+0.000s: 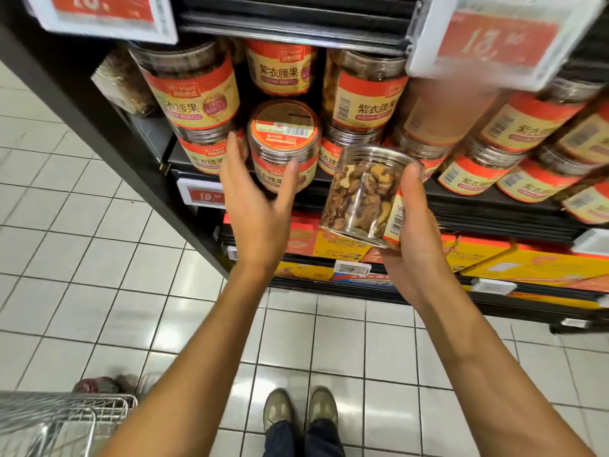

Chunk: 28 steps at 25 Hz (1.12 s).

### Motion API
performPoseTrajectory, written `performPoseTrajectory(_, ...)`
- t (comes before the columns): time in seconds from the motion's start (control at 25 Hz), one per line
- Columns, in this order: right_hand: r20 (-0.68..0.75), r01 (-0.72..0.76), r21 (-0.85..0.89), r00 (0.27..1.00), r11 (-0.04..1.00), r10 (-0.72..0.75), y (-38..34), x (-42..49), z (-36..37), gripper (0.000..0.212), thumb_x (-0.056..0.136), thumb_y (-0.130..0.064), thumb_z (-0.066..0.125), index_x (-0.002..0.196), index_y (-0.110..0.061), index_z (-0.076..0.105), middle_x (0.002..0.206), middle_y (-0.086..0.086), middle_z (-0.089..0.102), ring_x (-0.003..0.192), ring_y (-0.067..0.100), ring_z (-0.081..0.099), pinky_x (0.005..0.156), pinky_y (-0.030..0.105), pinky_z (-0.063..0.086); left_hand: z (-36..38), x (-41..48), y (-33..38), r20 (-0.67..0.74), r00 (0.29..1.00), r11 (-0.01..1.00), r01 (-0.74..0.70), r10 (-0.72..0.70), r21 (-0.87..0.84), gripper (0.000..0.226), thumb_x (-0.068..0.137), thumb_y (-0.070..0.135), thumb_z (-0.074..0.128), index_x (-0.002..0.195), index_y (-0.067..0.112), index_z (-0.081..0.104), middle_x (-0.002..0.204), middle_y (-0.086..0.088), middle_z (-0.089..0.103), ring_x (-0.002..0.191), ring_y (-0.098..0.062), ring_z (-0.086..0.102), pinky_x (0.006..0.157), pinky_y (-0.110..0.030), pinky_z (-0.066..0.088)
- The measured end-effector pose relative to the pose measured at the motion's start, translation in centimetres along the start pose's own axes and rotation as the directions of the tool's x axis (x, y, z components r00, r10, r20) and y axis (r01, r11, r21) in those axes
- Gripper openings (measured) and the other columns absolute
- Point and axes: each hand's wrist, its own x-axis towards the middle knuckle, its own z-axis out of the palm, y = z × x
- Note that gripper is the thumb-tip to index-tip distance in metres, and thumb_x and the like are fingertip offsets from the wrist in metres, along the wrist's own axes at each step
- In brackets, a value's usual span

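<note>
The black shelf [478, 209] fills our view from twelve to three o'clock, and our trolley [66, 410] sits at seven. Our right hand [412, 232] wraps a tilted clear nut jar [362, 192] at one o'clock, before the shelf edge. Our left hand [257, 206], fingers spread wide, brackets a shelved jar [283, 140] at twelve, thumb touching its label.

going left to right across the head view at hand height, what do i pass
red-and-white shelf price tag → left hand → clear lidded jar with orange label → clear jar of brown nuts → right hand
</note>
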Motion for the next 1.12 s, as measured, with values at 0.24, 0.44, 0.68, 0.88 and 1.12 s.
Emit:
performPoseTrajectory(0.24, 0.033, 0.04, 0.022, 0.999, 0.999, -0.04, -0.5, -0.1, 0.3, 0.053, 0.069, -0.057, 0.05, 0.107, -0.022, 0.064, 0.109, 0.001, 0.071, 0.103, 0.013, 0.066, 0.089, 0.032, 0.053, 0.7, -4.8, -2.3, 0.376, 0.873, 0.858, -0.429, 0.312, 0.284, 0.059, 0.085, -0.001, 0.056, 0.14, -0.004, 0.034, 0.149, -0.019, 0.031, 0.141, -0.036, 0.025, 0.111, -0.053, 0.029)
performPoseTrajectory(0.44, -0.007, 0.05, -0.027, 0.999, 0.998, -0.05, -0.6, 0.1, 0.6, 0.066, 0.066, -0.061, 0.054, 0.116, -0.019, 0.06, 0.114, 0.001, 0.069, 0.11, 0.015, 0.063, 0.1, 0.039, 0.046, 0.5, -3.6, -1.7, 0.493, 0.851, 0.909, -0.337, 0.181, 0.247, 0.059, 0.088, 0.001, 0.054, 0.143, 0.005, 0.032, 0.154, -0.011, 0.023, 0.144, -0.029, 0.012, 0.116, -0.051, 0.02)
performPoseTrajectory(0.68, 0.011, 0.104, -0.117, 0.995, 0.988, -0.103, -0.6, -0.5, 2.3, 0.072, 0.077, -0.066, 0.042, 0.131, -0.018, 0.05, 0.117, 0.003, 0.066, 0.109, 0.017, 0.063, 0.099, 0.042, 0.048, -3.0, -3.0, 4.2, 0.281, 0.942, 0.895, 0.276, -0.181, -0.351, 0.037, 0.093, 0.038, 0.04, 0.121, 0.022, 0.059, 0.123, -0.002, 0.063, 0.117, -0.016, 0.057, 0.1, -0.045, 0.045)
performPoseTrajectory(0.88, 0.215, 0.226, 0.044, 0.949, 0.973, -0.23, -1.4, -1.6, 3.9, 0.062, 0.088, -0.056, 0.019, 0.128, -0.02, 0.05, 0.125, -0.008, 0.061, 0.119, 0.007, 0.056, 0.096, 0.022, 0.047, -3.6, -0.6, 6.4, 0.301, 0.94, 0.842, 0.288, -0.158, -0.457, 0.068, 0.075, 0.051, 0.057, 0.128, 0.012, 0.039, 0.116, -0.001, 0.062, 0.106, -0.011, 0.062, 0.091, -0.036, 0.052)
performPoseTrajectory(1.12, 0.245, 0.416, 0.002, 0.881, 0.909, -0.404, -2.2, -1.0, 5.2, 0.042, 0.093, -0.035, 0.032, 0.121, -0.014, 0.055, 0.129, 0.005, 0.058, 0.123, 0.011, 0.052, 0.105, 0.027, 0.041, -4.2, 3.2, 5.3, 0.234, 0.969, 0.902, 0.167, -0.076, -0.399, 0.052, 0.079, 0.055, 0.048, 0.111, 0.015, 0.037, 0.109, 0.007, 0.047, 0.111, -0.012, 0.051, 0.099, -0.033, 0.045)
